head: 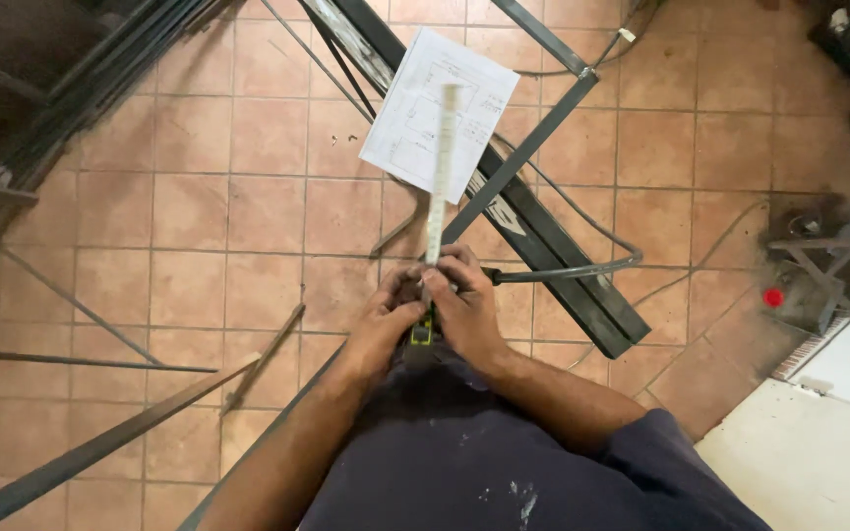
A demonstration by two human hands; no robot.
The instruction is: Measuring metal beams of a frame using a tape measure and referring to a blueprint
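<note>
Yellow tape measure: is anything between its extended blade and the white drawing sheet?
Nothing visible. Both hands hold the yellow tape measure; its blade reaches over the white drawing sheet lying across the dark steel bar.

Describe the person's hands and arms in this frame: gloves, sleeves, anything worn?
Both hands are bare: no gloves on the left hand or the right hand, and no rings or watch that can be made out. The forearms are uncovered. A short dark navy sleeve shows on the right upper arm, and the matching dark clothing below carries a few pale specks like paint.
</note>
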